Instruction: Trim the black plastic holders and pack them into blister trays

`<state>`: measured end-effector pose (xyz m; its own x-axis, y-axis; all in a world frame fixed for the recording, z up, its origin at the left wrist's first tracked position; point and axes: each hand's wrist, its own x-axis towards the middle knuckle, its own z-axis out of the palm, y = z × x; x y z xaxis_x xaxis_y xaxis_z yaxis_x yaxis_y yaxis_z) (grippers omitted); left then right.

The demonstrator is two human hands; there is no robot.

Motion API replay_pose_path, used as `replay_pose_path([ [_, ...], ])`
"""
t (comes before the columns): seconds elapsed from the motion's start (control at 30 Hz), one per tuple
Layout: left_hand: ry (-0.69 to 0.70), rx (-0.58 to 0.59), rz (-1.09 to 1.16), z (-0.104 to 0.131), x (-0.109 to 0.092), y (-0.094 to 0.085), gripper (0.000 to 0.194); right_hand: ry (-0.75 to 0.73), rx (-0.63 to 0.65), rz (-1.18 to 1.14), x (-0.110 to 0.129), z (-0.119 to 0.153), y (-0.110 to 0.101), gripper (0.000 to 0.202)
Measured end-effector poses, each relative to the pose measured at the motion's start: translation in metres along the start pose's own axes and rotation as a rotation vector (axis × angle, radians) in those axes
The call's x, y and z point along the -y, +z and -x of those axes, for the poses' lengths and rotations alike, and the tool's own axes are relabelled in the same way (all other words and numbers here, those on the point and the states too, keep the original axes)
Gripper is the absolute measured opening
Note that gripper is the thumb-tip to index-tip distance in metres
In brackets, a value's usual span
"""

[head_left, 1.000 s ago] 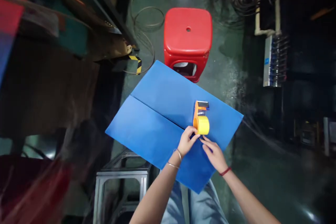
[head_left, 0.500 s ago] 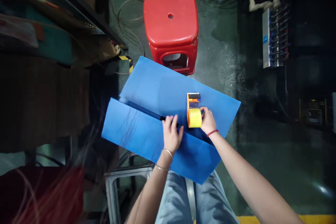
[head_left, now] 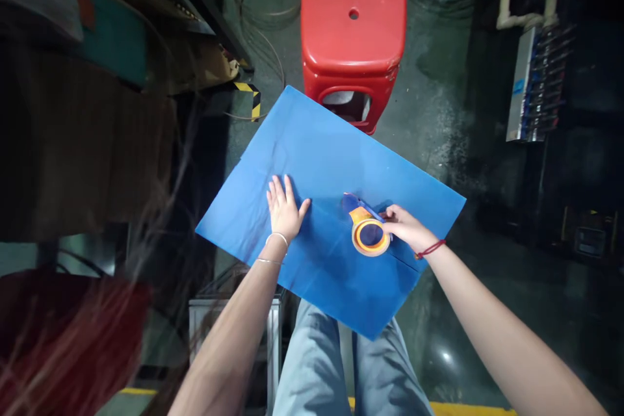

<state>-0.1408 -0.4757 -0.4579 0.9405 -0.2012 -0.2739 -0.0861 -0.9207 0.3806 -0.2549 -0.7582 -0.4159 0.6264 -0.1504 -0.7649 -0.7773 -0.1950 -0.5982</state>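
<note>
Clock: all hours read from the middle of the blue board, twelve toward the top edge.
Blue board [head_left: 331, 149]: one, flat-faced, set diagonally, one corner near six o'clock; a dark slit runs through its surface at four o'clock, just below the right hand; what bears it is hidden.
Tape dispenser [head_left: 361, 214]: one, orange and blue, between three and four o'clock, over the board and turned on its side, its round opening facing up; contact with the board cannot be told.
Tape roll [head_left: 360, 247]: one, yellow-orange ring, set at the near end of the dispenser.
Left hand [head_left: 285, 214]: at nine o'clock, palm down on the board, grip spread, thumb pointing to two; two pale bangles [head_left: 276, 236] at the wrist.
Right hand [head_left: 408, 229]: between three and four o'clock, grip pinching the dispenser by its right side; red cord [head_left: 431, 248] around the wrist.
Red stool [head_left: 341, 39]: one, at twelve o'clock, upright on the green floor [head_left: 433, 149], round hole in its seat.
Grey frame [head_left: 209, 303]: one, at eight o'clock, partly behind the left forearm.
Jeans [head_left: 312, 357]: pale blue, both legs, at six o'clock.
Cable [head_left: 273, 14]: looped on the floor, at eleven o'clock.
Striped tape [head_left: 256, 104]: black and yellow, between ten and eleven o'clock.
Metal block [head_left: 520, 91]: at two o'clock, well apart, below a pale pipe [head_left: 506, 3].
</note>
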Motion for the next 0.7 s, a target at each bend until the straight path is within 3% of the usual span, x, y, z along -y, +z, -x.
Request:
replay_pose_path([
  [0.1, -0.021, 0.004, -0.003, 0.001, -0.002, -0.002, 0.087, 0.034, 0.103, 0.011, 0.013, 0.005, 0.009, 0.020],
  [0.27, -0.069, -0.027, 0.014, 0.001, -0.003, -0.010, 0.098, 0.002, 0.380, -0.014, 0.045, 0.020, 0.021, 0.028],
  [0.33, -0.075, -0.029, 0.007, 0.000, -0.001, -0.014, 0.103, -0.053, 0.403, -0.014, 0.061, 0.028, 0.026, 0.037],
  [0.53, -0.069, 0.000, 0.008, -0.001, 0.003, -0.019, 0.103, -0.297, 0.070, 0.126, 0.093, 0.034, 0.059, 0.062],
  [0.7, -0.112, 0.019, 0.387, -0.002, 0.005, -0.030, 0.085, -0.350, -0.033, 0.340, 0.087, 0.015, 0.092, 0.046],
])
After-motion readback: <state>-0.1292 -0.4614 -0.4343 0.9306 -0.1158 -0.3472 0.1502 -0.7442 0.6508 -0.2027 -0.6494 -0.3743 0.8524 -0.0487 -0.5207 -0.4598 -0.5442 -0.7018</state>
